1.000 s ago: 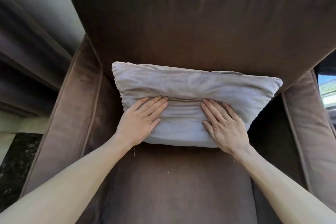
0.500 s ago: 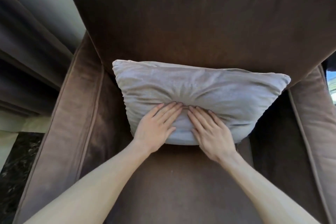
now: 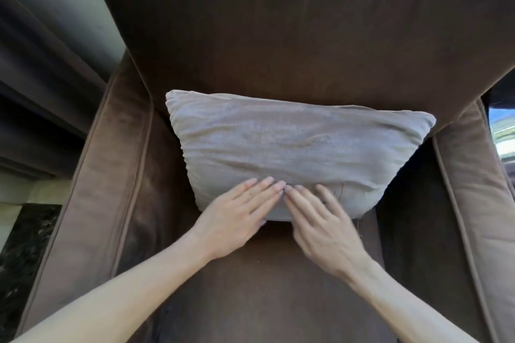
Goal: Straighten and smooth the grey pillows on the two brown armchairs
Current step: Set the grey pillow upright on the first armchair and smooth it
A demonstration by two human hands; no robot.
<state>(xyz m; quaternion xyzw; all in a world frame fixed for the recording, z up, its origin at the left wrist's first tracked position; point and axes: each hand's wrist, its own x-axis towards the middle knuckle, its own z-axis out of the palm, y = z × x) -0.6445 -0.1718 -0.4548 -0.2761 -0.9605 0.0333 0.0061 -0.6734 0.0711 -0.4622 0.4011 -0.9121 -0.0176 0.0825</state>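
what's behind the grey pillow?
The brown armchair's backrest; the grey pillow leans against it. The seat-back crease behind the pillow is hidden.

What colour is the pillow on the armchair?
Light grey, plain with no pattern; the pillow shows clearly in the head view.

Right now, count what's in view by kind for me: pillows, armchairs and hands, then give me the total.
Grey pillow: 1
Brown armchair: 1
Hands: 2, the left hand and the right hand, both flat on the lower edge of the pillow
Total: 4
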